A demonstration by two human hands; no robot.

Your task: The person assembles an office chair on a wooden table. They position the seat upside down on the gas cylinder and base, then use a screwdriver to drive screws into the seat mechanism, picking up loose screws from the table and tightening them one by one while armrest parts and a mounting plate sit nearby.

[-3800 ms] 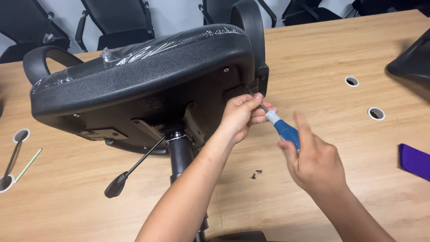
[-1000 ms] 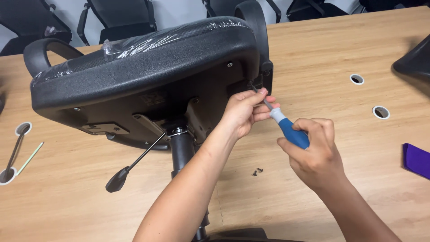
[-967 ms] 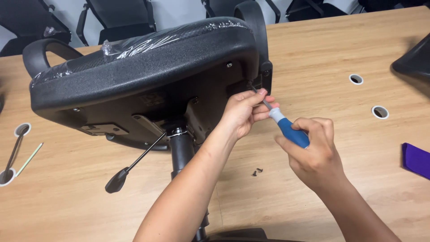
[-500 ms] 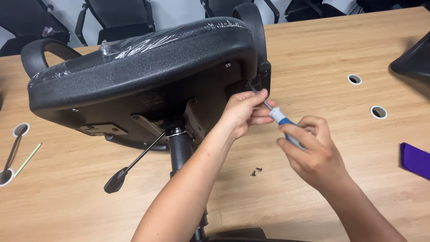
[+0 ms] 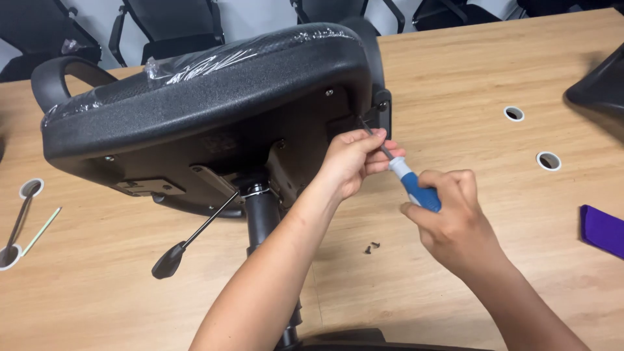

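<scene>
A wooden table (image 5: 494, 71) with a matte grain carries the work. At far left lies a thin metal rod (image 5: 16, 224) beside a pale green stick (image 5: 42, 229). Next, an office chair seat (image 5: 208, 104) is tipped on its side, its pebbled black plastic underside facing near and its cushion wrapped in clear film. A black adjustment lever (image 5: 188, 242) with a rounded knob slants down to the left from the chair's central column.

The left hand (image 5: 351, 162) rests against the seat underside, its fingers pressed together and pinching the slim metal shaft of the screwdriver (image 5: 406, 182). The screwdriver lies right of the seat's centre; its long axis runs diagonally, tip pointing far and left into the seat's underside, handle near and right. Two small dark screws (image 5: 372, 247) lie on the table below it.

The right hand (image 5: 455, 224) wraps curled fingers round the blue, white-collared handle. At right are two round cable holes (image 5: 548, 160) and a purple flat object (image 5: 603, 229).
</scene>
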